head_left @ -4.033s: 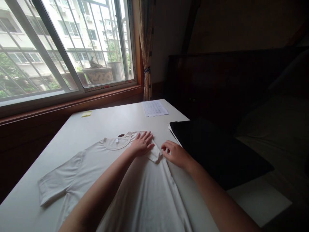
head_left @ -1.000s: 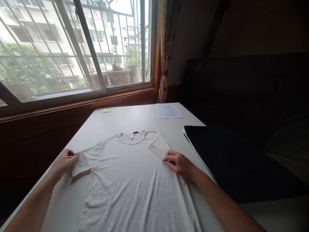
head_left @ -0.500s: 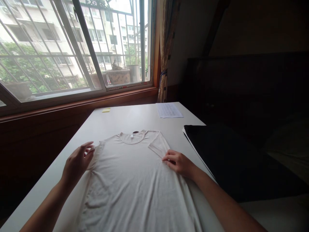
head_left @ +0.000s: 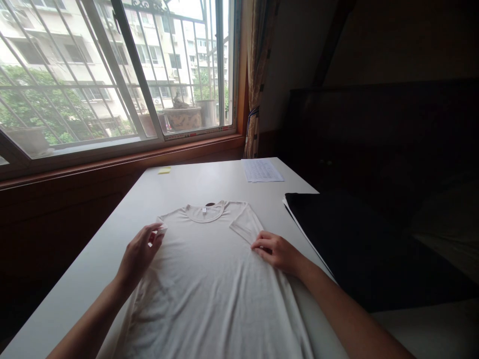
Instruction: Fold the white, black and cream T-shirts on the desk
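A white T-shirt (head_left: 209,259) lies spread on the white table (head_left: 90,249), its neckline facing the far end. Its right-side sleeve is folded inward over the body of the shirt. My left hand (head_left: 144,247) pinches the left sleeve between thumb and fingers and holds it slightly raised over the shirt's left edge. At the right edge, just below the folded sleeve, my right hand (head_left: 274,251) has its fingers closed on the fabric. A small round dark thing shows partly behind the collar.
Printed papers (head_left: 263,170) and a yellow sticky note (head_left: 164,170) lie at the table's far end. A large black sheet or cloth (head_left: 366,249) covers the right side. Beyond the table are a barred window (head_left: 112,75) and a tied curtain (head_left: 254,99).
My left hand has moved right, bringing the left sleeve inward toward the shirt's body. My right hand has stayed in place.
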{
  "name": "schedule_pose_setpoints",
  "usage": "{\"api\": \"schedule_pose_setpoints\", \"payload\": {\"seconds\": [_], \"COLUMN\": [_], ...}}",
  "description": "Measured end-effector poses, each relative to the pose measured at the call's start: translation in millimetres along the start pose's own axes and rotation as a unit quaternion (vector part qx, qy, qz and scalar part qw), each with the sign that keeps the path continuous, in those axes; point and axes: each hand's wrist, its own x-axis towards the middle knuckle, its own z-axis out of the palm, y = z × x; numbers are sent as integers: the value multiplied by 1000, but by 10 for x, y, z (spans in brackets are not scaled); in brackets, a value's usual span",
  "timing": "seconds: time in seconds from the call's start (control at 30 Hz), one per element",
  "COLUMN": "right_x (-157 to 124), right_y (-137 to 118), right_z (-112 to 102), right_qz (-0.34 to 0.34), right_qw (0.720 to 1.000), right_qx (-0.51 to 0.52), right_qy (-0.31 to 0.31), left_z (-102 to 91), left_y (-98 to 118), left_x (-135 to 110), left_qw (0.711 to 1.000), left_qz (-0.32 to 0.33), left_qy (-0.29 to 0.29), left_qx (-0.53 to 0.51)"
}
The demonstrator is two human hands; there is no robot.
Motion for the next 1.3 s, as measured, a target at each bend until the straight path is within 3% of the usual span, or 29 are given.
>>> {"api": "schedule_pose_setpoints", "payload": {"seconds": [0.07,0.17,0.23,0.3,0.43,0.63,0.8,0.9,1.03,1.3], "right_x": [-4,-9,-9,-9,-10,56,265,490,922,1797], "right_y": [8,21,29,33,27,-66,-314,-503,-718,-1018], "right_z": [4,11,16,18,12,-12,39,175,508,1320], "right_qz": [-1,-1,-4,-5,-4,-4,-11,-30,-51,45], "right_qw": [1000,1000,1000,1000,1000,999,999,999,998,998], "right_qx": [0,1,2,2,-1,-42,-49,-38,-22,4], "right_qy": [0,2,3,3,2,-2,16,9,-4,-34], "left_z": [48,86,54,-29,-222,-259,-258,-249,-215,-233], "left_y": [-2,8,-2,-56,-347,-914,-1148,-1169,-1044,-641], "left_x": [-4,-48,-87,-120,-204,-533,-737,-741,-686,-586], "left_qw": [1000,991,982,982,995,988,985,987,991,995], "left_qz": [4,24,32,20,-2,25,13,29,38,31], "left_qy": [-13,-82,-122,-123,-85,-149,-169,-158,-127,-83], "left_qx": [-22,-102,-142,-143,-52,22,22,16,14,37]}}
